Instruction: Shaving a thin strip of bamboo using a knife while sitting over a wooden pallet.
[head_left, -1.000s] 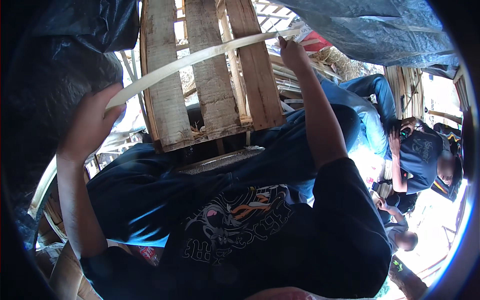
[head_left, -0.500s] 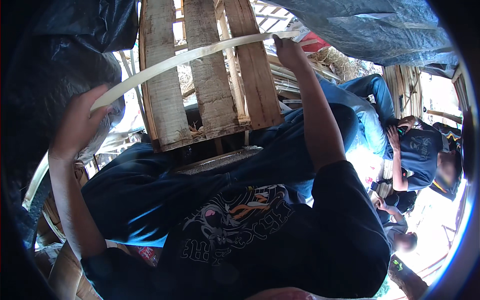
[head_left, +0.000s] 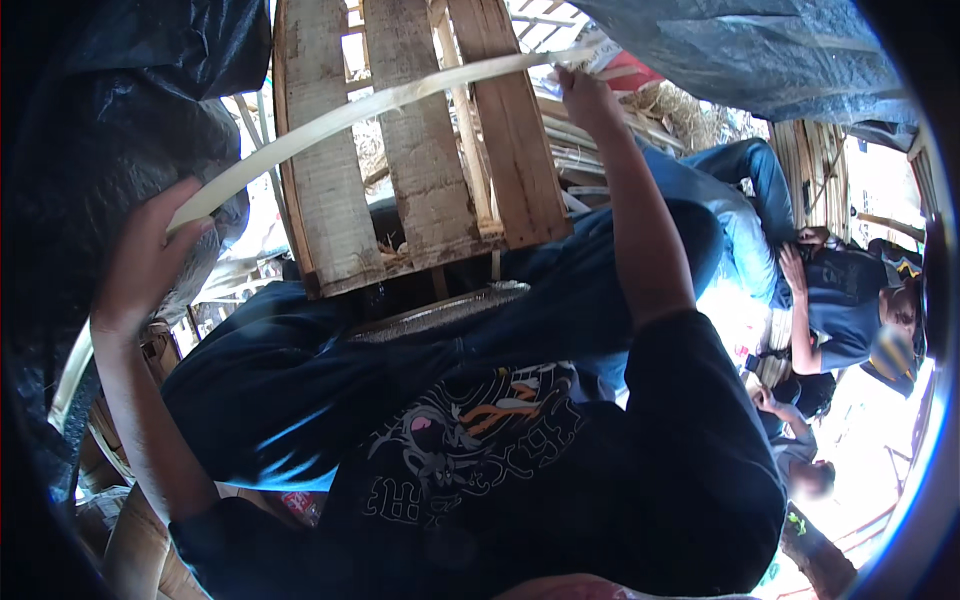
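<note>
At the far left of my feed, one black sheet [head_left: 120, 140], creased and glossy like plastic, hangs behind the left fingers. The left hand [head_left: 148, 265] is clamped on one strip [head_left: 330, 125], its thumb on one side and its fingers on the other. The strip is pale, flat, narrow and wood-like, bowed into a long arch; one end shows below the left fingers, past the wrist, and the rest runs across to the right fingertips. Below the left fingers lie the person's dark jeans [head_left: 270, 370] and a dark printed shirt [head_left: 480, 480]

Between the two sets of fingers, beneath the strip, I count three broad boards [head_left: 425, 180] of a crate, rough-sawn, weathered and stained, with gaps between them

The right hand [head_left: 595, 100] has its fingers drawn together at the strip near its far end; I cannot tell whether they grip it. Just below them are more pale strips [head_left: 585, 155], too overlapped to count, and to their right one red-and-white sack [head_left: 637, 72] and some loose, dry straw [head_left: 700, 110]. One blue-grey sheet [head_left: 740, 60], wrinkled, spans overhead

Well right of the right fingers I see two co-workers [head_left: 840, 300], one upright row of brown poles [head_left: 815, 180], and ground washed out by sunlight
</note>
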